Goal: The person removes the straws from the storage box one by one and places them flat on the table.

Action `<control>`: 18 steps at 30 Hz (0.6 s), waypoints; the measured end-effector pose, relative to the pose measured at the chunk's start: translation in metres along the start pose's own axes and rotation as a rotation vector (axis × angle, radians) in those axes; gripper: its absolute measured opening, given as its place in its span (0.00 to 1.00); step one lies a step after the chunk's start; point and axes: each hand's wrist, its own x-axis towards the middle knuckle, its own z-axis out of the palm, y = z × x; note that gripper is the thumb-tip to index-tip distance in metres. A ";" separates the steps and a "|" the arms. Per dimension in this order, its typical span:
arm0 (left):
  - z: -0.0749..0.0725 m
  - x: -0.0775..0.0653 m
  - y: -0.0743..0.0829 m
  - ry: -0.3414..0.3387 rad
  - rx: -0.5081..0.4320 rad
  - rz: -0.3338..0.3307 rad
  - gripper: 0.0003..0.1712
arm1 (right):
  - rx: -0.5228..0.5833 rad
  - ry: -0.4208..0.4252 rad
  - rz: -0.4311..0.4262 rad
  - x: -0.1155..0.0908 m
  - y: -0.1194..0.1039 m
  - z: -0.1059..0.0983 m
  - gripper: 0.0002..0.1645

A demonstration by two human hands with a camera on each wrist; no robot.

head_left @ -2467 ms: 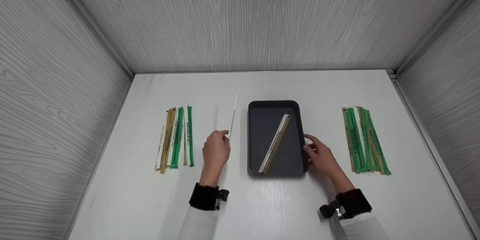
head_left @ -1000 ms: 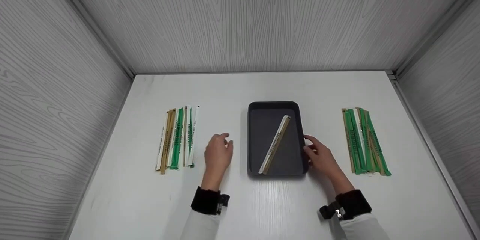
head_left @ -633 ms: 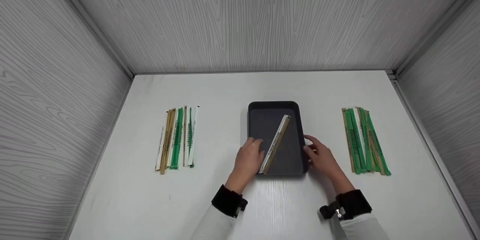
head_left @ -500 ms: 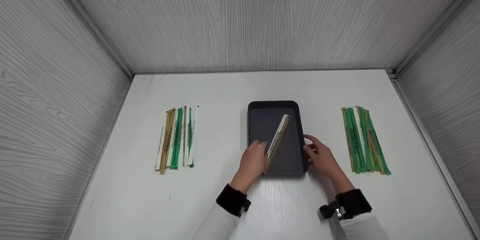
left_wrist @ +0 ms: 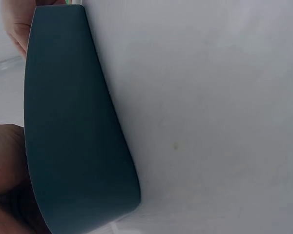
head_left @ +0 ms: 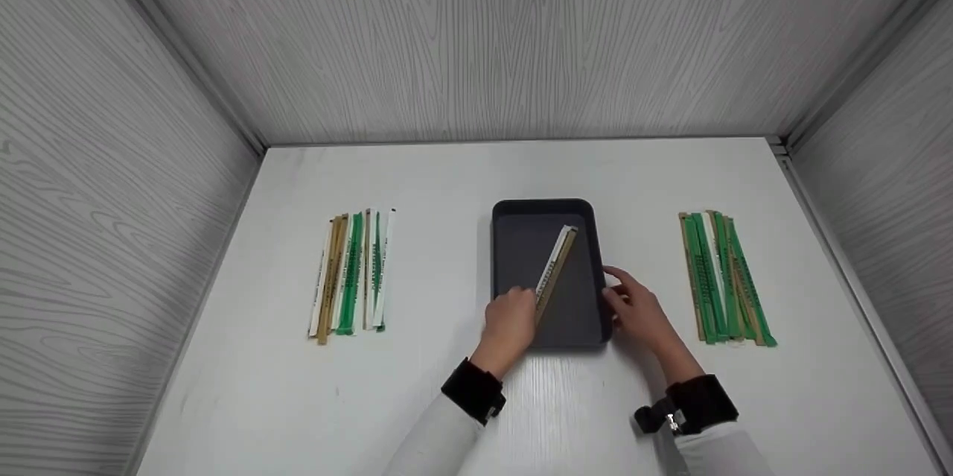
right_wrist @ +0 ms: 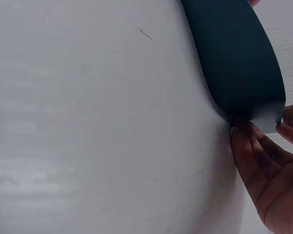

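A dark grey tray point(head_left: 506, 252) stands in the middle of the white table. In it lie a white and a brown paper-wrapped straw point(head_left: 557, 261), side by side and slanting up to the right. My left hand point(head_left: 511, 323) reaches over the tray's near-left edge, its fingers curled at the straws' lower part. The hand hides that end and the fingertips. In the left wrist view, the tray wall point(left_wrist: 73, 122) covers most of that hand. My right hand point(head_left: 642, 316) holds the tray's right edge; the right wrist view shows its fingers point(right_wrist: 249, 165) against the outer side.
To the left lies a row of several wrapped straws point(head_left: 350, 275) in white, brown and green. Another bunch of green, brown and white wrapped straws point(head_left: 726, 278) lies on the right. Grey wood-grain panels point(head_left: 476, 44) enclose the back and sides of the table.
My left hand let a white straw down on the left row, then moved right over the tray to the two straws there. My right hand has stayed at the tray's edge.
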 end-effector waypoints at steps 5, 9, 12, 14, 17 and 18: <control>0.001 0.001 0.000 -0.015 0.032 -0.013 0.04 | 0.007 0.002 0.001 0.000 0.000 0.001 0.28; 0.002 0.001 0.000 -0.001 0.030 -0.014 0.03 | -0.002 0.010 0.003 0.000 0.000 0.001 0.27; 0.004 0.001 0.000 -0.002 0.026 -0.009 0.04 | -0.010 0.014 0.002 0.000 -0.001 0.001 0.28; 0.004 0.001 -0.001 -0.005 0.024 -0.004 0.06 | -0.012 0.013 0.001 0.000 -0.001 0.000 0.28; 0.003 0.001 -0.001 0.001 0.016 0.004 0.06 | -0.012 0.010 0.006 0.000 -0.002 0.000 0.28; 0.003 0.001 0.000 0.001 0.014 0.003 0.06 | -0.013 0.007 0.008 0.000 -0.002 0.000 0.28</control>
